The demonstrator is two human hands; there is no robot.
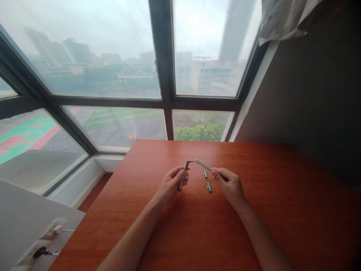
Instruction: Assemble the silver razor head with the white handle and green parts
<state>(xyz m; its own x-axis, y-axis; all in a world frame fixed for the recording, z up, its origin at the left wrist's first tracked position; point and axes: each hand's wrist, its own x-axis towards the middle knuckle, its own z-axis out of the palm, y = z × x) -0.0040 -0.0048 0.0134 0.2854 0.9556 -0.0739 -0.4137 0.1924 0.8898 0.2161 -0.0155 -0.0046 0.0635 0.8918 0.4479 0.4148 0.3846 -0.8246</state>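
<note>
My left hand [172, 183] is closed round a grey and black razor handle [183, 177]. The handle stands tilted, and its thin dark neck bends to the right at the top with no head on it. A slim white stick with a rounded end [203, 165] is pinched in my right hand [229, 184]; its kind is unclear. The stick's tip points left and comes close to the razor's neck; I cannot tell whether they touch. Two small green and black razor cartridges, an upper one [205, 174] and a lower one [209, 186], lie on the table between my hands.
The reddish-brown wooden table [169, 233] reaches to the window frame [166, 103]. At the lower left, a black plug [41, 252] and a white plug [58, 229] sit in wall sockets. A dark wall [310, 94] stands on the right, with a light curtain [284, 22] above.
</note>
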